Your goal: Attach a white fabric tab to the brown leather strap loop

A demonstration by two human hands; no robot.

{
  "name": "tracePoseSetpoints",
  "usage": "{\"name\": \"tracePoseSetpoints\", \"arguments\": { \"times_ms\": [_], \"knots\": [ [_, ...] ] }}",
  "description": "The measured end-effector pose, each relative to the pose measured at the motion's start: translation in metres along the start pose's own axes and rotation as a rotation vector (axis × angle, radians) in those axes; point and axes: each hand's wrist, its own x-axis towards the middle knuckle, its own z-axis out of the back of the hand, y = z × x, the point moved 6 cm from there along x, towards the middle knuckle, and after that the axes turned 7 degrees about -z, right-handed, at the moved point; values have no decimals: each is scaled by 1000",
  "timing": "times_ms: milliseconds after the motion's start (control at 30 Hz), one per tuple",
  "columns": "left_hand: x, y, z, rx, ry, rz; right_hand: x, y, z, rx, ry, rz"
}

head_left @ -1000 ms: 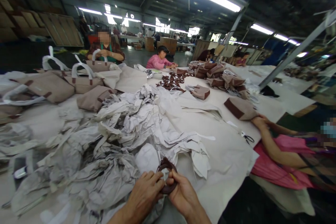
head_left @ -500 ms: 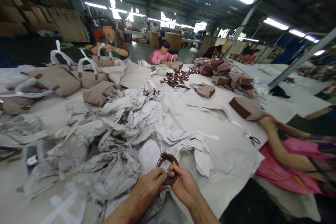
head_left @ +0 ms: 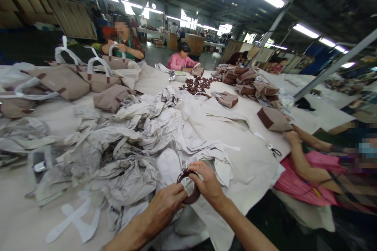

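Both of my hands hold a coiled dark brown strap [head_left: 188, 188] above the near edge of a big cloth-covered table [head_left: 259, 168]. My left hand [head_left: 165, 206] pinches the lower part of the loop. My right hand [head_left: 207, 182] grips its upper right side, fingers curled over it. A heap of crumpled grey-white paper and cloth strips [head_left: 132, 141] lies just beyond and left of my hands.
Taupe bags with white handles [head_left: 67, 80] lie at the far left, and brown-trimmed bags [head_left: 250, 82] are stacked at the far right. Brown strap pieces [head_left: 198, 85] sit mid-table. A person in pink [head_left: 306, 164] reaches onto the table from the right, near small scissors [head_left: 275, 151]. Other workers sit across.
My right hand has moved up and forward along the brown strap, and the coil sits higher over the table. The view has shifted slightly.
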Motion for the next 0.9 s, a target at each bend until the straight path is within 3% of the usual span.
{"name": "tracePoseSetpoints", "arguments": {
  "times_ms": [100, 200, 467, 533, 700, 900],
  "knots": [
    [0, 1, -4, -53, 16, 17, -8, 9, 1, -211, 100, 137],
    [0, -2, -8, -90, 40, 8, -13, 14, 1, -400, 170, 184],
    [-3, -16, -19, -187, 30, -64, -19, 12, -13, -604, 361, 269],
    [-4, -20, -21, -267, 37, -56, -19, 4, -13, -483, 434, 183],
    [-14, -24, -38, -348, 142, -3, -28, -33, -23, -50, 543, -222],
    [-36, -18, -53, -409, 212, 10, -63, -80, -64, 54, 336, -546]
  ]
}}
